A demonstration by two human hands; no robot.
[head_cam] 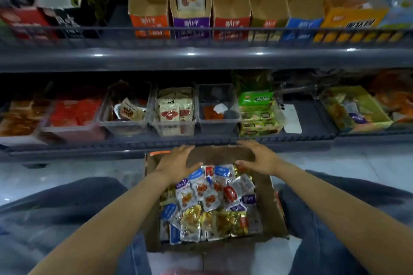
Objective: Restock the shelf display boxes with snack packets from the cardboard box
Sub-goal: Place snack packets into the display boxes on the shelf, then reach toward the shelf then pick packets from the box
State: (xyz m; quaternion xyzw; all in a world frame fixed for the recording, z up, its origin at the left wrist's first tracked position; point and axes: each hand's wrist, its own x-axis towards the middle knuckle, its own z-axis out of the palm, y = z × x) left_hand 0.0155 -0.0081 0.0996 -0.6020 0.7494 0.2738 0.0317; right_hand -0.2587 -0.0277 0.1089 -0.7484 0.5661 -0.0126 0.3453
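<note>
Packets (210,203) heap inside the box (276,219), grasped by neither hand. Left hand (178,161) and right hand (257,158) lie on the box's far flap, fingers spread and released, just beyond the heap. Past the box stands the shelf (201,60), with display boxes (190,22) on its upper tier.

Shop aisle, grey shelves (201,58) (two tiers), branded display boxes (190,22), snack bins (172,116)
</note>
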